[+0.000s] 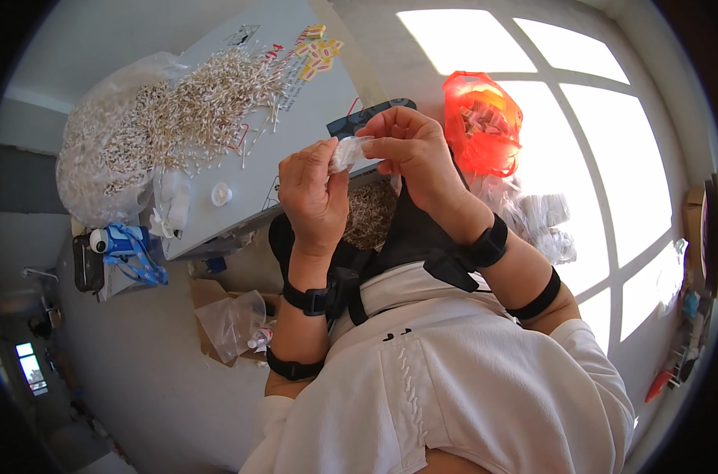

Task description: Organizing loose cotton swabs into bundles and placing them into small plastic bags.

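Observation:
Above my lap, both hands pinch a small clear plastic bag (pixel 346 155) with something whitish in it; its contents are too small to make out. My left hand (pixel 310 193) grips one end, fingers and thumb closed. At the other end, the thumb and index finger of my right hand (pixel 416 156) are pressed together on the plastic. Beyond them on the grey table lies a big heap of cotton swabs (pixel 212 99), spilling from a large clear bag (pixel 98 154). More cotton swabs (pixel 370 215) lie below my hands, near my lap.
Small yellow packets (pixel 319 54) lie at the table's far end. A round white tub or lid (pixel 221 194) sits near its edge. A blue bottle (pixel 123 239) stands at left. On the floor are a red bag (pixel 485 154), clear plastic bags (pixel 542 217) and a cardboard box (pixel 209 336).

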A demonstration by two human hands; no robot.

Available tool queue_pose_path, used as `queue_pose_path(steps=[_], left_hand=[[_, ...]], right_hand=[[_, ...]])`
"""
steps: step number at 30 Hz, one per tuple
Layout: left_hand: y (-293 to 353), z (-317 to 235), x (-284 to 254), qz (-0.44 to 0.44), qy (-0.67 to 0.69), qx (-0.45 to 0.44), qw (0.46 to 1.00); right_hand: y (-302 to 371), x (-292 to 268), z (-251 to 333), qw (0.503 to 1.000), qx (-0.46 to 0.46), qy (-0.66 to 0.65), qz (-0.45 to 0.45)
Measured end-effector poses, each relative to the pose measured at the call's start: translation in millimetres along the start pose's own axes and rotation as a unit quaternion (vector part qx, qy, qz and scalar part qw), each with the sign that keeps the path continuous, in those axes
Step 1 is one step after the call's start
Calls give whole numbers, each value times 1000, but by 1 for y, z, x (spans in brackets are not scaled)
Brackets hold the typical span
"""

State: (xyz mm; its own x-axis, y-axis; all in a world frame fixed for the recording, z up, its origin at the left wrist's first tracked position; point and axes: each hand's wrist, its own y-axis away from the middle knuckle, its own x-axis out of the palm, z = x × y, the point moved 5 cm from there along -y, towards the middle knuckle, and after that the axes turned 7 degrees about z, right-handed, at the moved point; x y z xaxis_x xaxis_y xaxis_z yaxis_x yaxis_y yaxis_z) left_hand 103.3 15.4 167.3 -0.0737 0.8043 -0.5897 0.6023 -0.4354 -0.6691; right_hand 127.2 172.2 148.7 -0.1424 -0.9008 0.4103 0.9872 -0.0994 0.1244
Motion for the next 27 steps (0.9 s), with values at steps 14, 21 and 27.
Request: queue_pose_path(steps=[14, 21, 27], left_hand=[[0, 1, 0, -12, 108, -79, 991], [-4, -2, -3, 25, 171, -119, 978], [-2, 0, 0, 49, 243, -139, 959]], right_hand=[[10, 11, 16, 932, -265, 241, -52], [18, 16, 39, 785, -412, 460, -31], [14, 16, 47, 785, -431, 443, 30]])
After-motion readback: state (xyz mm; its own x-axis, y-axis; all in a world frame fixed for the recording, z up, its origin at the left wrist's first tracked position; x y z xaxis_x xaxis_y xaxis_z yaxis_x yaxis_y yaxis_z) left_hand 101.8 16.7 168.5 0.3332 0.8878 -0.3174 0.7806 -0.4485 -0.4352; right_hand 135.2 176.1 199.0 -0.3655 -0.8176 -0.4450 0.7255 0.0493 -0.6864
